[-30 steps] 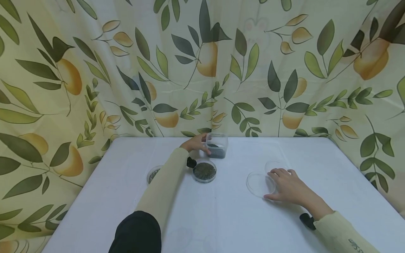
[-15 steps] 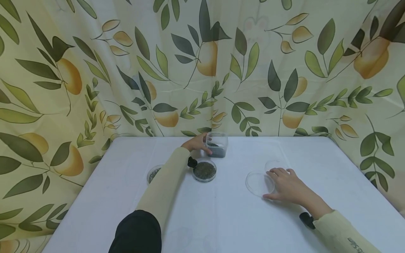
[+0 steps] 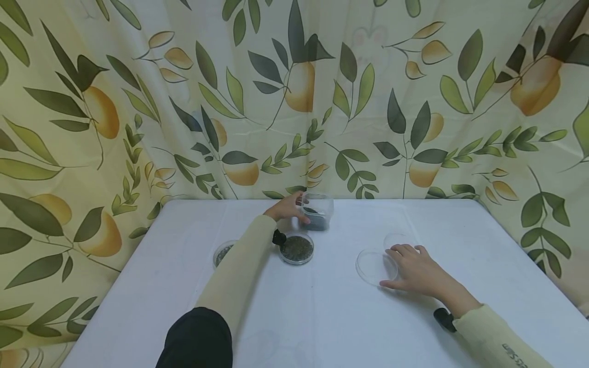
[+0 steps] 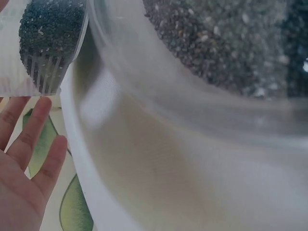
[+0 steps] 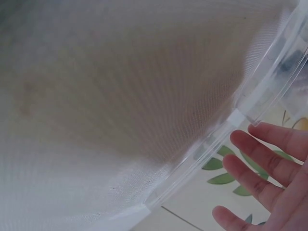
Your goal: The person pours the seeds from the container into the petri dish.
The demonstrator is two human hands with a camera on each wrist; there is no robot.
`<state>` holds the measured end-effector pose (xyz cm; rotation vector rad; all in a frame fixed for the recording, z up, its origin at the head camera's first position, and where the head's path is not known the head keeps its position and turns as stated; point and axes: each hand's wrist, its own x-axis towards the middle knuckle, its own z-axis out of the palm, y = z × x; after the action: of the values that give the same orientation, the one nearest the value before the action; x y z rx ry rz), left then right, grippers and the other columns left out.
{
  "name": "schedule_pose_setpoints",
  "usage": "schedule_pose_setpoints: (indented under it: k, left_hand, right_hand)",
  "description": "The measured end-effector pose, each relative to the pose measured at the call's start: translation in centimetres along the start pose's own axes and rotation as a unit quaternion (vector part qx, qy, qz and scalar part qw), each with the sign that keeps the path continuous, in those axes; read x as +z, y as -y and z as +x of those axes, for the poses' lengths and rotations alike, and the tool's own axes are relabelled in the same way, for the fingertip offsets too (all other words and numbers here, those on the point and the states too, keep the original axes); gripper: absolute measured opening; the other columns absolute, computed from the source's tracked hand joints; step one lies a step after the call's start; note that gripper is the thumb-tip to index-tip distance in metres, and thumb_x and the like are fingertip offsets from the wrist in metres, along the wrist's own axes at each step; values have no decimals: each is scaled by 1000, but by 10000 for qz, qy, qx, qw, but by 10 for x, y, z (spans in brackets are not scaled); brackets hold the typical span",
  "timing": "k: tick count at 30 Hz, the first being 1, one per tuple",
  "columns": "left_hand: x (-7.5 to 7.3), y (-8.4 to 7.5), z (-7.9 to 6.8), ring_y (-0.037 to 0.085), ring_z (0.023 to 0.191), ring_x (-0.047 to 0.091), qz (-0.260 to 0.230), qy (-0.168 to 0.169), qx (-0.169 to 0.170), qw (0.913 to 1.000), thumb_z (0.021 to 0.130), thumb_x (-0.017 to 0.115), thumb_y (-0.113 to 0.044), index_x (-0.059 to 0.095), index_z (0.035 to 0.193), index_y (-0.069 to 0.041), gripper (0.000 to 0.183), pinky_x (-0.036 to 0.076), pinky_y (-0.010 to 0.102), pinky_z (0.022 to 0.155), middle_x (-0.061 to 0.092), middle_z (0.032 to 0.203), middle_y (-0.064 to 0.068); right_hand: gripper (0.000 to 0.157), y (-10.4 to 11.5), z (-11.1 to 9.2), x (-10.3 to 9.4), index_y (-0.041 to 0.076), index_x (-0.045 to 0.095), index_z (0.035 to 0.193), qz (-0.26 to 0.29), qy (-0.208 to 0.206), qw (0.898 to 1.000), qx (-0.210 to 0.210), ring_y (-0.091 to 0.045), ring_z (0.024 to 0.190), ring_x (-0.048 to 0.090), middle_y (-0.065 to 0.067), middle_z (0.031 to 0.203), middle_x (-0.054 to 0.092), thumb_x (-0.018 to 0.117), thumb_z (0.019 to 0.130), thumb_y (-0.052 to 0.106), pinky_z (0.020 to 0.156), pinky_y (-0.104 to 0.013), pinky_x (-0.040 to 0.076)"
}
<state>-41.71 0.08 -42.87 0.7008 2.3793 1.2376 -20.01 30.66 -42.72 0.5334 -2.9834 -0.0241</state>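
Gripping a clear tub (image 3: 317, 207) part-filled with dark grains (image 3: 316, 223), the left hand (image 3: 284, 208) in the head view lay near the middle of the far edge of the counter (image 3: 317, 317). One round dish (image 3: 296, 262) of similar grains lay just in front of the tub; another filled dish (image 3: 215, 256), partly hidden by the left sleeve (image 3: 241, 276), lay nearer the left edge. Toward the right edge, the right hand (image 3: 416, 273) was spread around the side of a clear shallow dish (image 3: 372, 267), a second clear dish (image 3: 393, 239) just beyond; no grains showed in either.

The left wrist view showed nearly straight fingers at the tub's side; whether its base rested on the counter was unclear.

In the right wrist view, the fingers were extended and loose beside a clear dish wall, with no firm grasp evident.

Judging by the layout, grains were being portioned out, and handling the tub was the step in hand. The next move probably called for a level carry to the clear shallow dish, steadied by the right hand.
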Motion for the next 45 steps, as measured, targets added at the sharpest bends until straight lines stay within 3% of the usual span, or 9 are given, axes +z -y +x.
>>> schedule_pose_setpoints:
  k: [12,20,28,34,42,45]
  left_hand:
    - [-7,-15,-10,30,132,40,357,-253,319,9985,69,83,-18,42,130,0,75,34,44,110,44,140,16]
    - [-5,-25,-22,28,129,44,617,-395,640,9953,67,85,-20,43,130,-4,77,35,41,109,50,134,12]
    - [-3,-38,-32,26,130,44,1401,-428,940,9847,64,86,-32,39,137,-7,90,36,38,109,49,135,11]
    - [-3,-45,-39,22,126,49,2241,-563,1235,9651,64,85,-40,38,141,-9,96,39,36,106,50,138,8]
    - [-3,-47,-45,19,122,50,3679,-855,1662,9109,63,82,-50,41,138,-11,94,39,35,105,53,134,2]
    - [-2,-48,-46,21,124,48,3928,-923,1755,8980,63,81,-51,41,138,-12,94,38,38,107,51,137,2]
  right_hand:
    - [77,1,1,-4,-1,60,117,44,148,9998,90,-38,111,54,-20,116,60,72,68,57,91,-64,37]
    - [77,0,0,-3,-1,60,116,18,99,9999,65,-38,110,54,-20,115,60,72,68,57,90,-63,38]
    - [77,-1,0,0,0,60,116,-1,102,9999,66,-38,110,54,-20,115,60,72,68,58,91,-63,37]
    - [77,0,0,1,-1,60,116,8,101,9999,46,-38,110,54,-20,115,60,72,68,58,91,-63,37]
    - [76,1,1,1,-1,60,116,2,94,9999,36,-38,110,55,-20,115,60,72,67,58,90,-63,38]
    - [77,1,1,0,-1,60,116,-10,82,10000,34,-38,109,55,-20,115,60,72,67,58,90,-63,38]
